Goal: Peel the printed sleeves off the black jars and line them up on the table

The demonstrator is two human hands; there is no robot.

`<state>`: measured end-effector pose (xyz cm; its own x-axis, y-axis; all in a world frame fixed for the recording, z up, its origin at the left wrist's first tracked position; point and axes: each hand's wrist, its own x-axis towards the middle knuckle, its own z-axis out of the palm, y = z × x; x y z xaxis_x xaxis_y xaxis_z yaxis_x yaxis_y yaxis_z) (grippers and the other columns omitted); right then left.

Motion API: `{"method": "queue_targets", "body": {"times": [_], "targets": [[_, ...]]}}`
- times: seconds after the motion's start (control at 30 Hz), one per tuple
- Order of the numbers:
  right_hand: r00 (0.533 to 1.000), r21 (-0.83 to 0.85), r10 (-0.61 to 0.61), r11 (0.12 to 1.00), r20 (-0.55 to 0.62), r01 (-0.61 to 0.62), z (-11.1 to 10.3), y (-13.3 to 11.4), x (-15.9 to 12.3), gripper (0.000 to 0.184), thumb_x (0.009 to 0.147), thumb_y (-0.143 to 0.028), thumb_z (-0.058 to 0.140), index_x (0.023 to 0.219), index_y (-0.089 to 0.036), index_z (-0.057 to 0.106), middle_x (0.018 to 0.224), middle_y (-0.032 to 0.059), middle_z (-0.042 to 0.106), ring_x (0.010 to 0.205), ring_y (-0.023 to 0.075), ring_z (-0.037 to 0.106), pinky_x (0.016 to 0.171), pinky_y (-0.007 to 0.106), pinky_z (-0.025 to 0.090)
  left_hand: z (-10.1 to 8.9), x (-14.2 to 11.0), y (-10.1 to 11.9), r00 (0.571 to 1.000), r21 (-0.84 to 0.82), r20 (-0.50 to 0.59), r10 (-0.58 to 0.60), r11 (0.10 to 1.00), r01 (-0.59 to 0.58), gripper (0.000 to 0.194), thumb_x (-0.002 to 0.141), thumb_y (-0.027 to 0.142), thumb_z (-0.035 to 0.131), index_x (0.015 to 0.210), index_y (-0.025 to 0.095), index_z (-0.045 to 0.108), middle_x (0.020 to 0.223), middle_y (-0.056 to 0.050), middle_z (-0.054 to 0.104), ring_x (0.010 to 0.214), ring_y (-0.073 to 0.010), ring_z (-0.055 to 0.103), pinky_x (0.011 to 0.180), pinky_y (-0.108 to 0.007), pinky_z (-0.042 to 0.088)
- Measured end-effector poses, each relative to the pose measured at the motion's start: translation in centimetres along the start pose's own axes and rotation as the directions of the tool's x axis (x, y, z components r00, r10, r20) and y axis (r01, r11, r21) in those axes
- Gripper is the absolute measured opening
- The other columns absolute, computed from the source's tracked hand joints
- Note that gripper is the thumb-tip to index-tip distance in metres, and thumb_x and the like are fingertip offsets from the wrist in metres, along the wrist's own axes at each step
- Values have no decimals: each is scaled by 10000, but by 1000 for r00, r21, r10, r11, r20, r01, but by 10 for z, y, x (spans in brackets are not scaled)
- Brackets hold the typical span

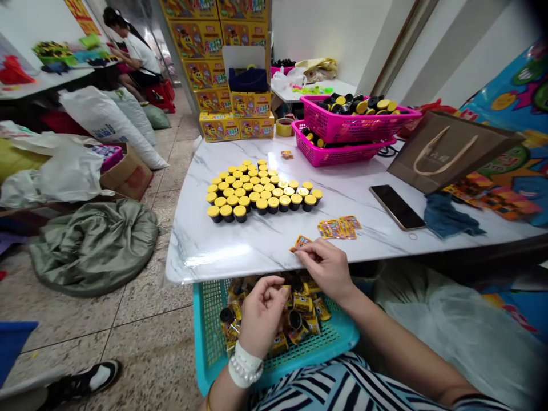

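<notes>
My right hand (327, 267) is at the front edge of the white marbled table (197, 240), thumb and fingers pinching a small orange printed sticker (301, 242). Beyond it lies a loose pile of similar stickers (339, 228). My left hand (263, 314) hovers lower, over a turquoise basket (205, 342), its fingers curled together. What those fingers hold, if anything, is hidden. Inside the basket are many small black cups wrapped in yellow labels (303, 303). On the tabletop stand rows of black cups with yellow lids (240, 212), upright and close together.
Two stacked pink baskets (317, 123) of black and yellow cups stand at the back right. Nearby are a phone (397, 206), a brown paper bag (449, 151) and a blue cloth (449, 216). Yellow boxes (205, 74) tower behind. A person (139, 60) sits far left.
</notes>
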<state>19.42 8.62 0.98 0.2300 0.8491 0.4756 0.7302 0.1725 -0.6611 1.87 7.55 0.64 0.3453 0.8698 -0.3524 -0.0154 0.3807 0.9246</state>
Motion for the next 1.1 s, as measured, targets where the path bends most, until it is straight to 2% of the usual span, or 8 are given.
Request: {"method": "queue_targets", "body": {"times": [0.2,0.43,0.6,0.73,0.83,0.9,0.97,1.1], "targets": [[992,214,-81,975,94,59,5,-34,-28,139,888,-147,611,962,-189,720,715,15,613,642,141,568,600,268,469,-1,15,5,974,-106,-119,192,973,-204,235,805,377,737,871,163,669,843,-31,679,756,-138,618,693,-236,517],[960,337,-1,937,278,-96,6,-22,-11,101,883,-195,639,909,-203,736,796,36,626,741,164,599,669,293,496,-13,24,15,992,-80,67,110,991,-104,268,845,406,679,811,153,596,612,9,647,403,-62,483,387,-170,380],[926,302,87,931,368,-207,17,-20,1,141,884,-245,638,970,-203,743,852,58,693,750,178,644,675,313,520,-11,37,30,996,-229,67,56,973,-39,316,791,376,728,929,177,524,644,6,649,558,-171,666,349,-190,460],[810,457,295,705,506,-542,16,-21,0,231,816,-376,723,939,-181,696,652,9,672,486,132,596,458,259,498,-17,35,35,996,-305,75,51,952,-26,360,801,359,729,1015,179,502,777,-35,710,533,-155,666,327,-176,442],[758,520,336,570,559,-636,16,-21,-1,255,768,-392,766,846,-177,652,520,-28,622,416,124,568,404,236,484,-21,32,34,997,-366,26,75,929,-61,333,802,348,736,995,163,536,843,-54,727,523,-119,644,351,-166,447],[784,555,353,560,511,-615,16,-21,-1,216,779,-365,756,814,-183,645,516,-31,616,401,116,552,392,231,476,-22,30,33,996,-391,-17,84,916,-84,300,793,348,749,922,159,555,787,-30,712,512,-102,621,363,-157,442],[873,604,343,630,347,-488,15,-22,-1,115,807,-301,722,822,-196,678,603,-14,638,475,121,585,449,247,510,-22,29,32,996,-387,-37,80,918,-88,301,796,388,747,824,153,560,693,-5,674,467,-86,579,350,-150,413],[995,579,17,812,101,-73,5,-22,-1,200,795,-85,628,773,-241,751,935,42,651,889,177,651,793,341,555,-26,25,29,998,-347,59,-34,937,53,510,806,621,651,781,112,636,618,-26,622,453,-86,542,329,-149,353]]}}
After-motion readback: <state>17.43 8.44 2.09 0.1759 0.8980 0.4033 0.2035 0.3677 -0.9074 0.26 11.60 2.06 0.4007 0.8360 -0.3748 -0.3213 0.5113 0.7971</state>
